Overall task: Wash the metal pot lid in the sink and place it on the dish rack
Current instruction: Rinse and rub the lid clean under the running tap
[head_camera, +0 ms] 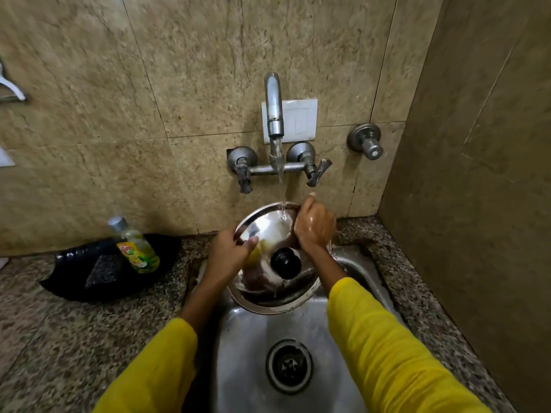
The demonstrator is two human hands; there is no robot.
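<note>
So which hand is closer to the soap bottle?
Left. The left hand grips the lid's rim on the side toward the soap bottle; the right hand is on the lid's far side.

The metal pot lid (268, 234) filled the back of the sink (244, 347), held tilted under the tap spout (273, 108), with the left hand (229, 248) gripping its left rim and the right hand (316, 226) against its upper right edge. In front of the lid the basin lay open around the drain (289, 366). Left of the sink, a soap bottle (135, 245) and a black tray (110, 266) crowded the counter. Right of the sink, a side wall (477, 204) stood near, leaving only a narrow strip of counter.
</note>
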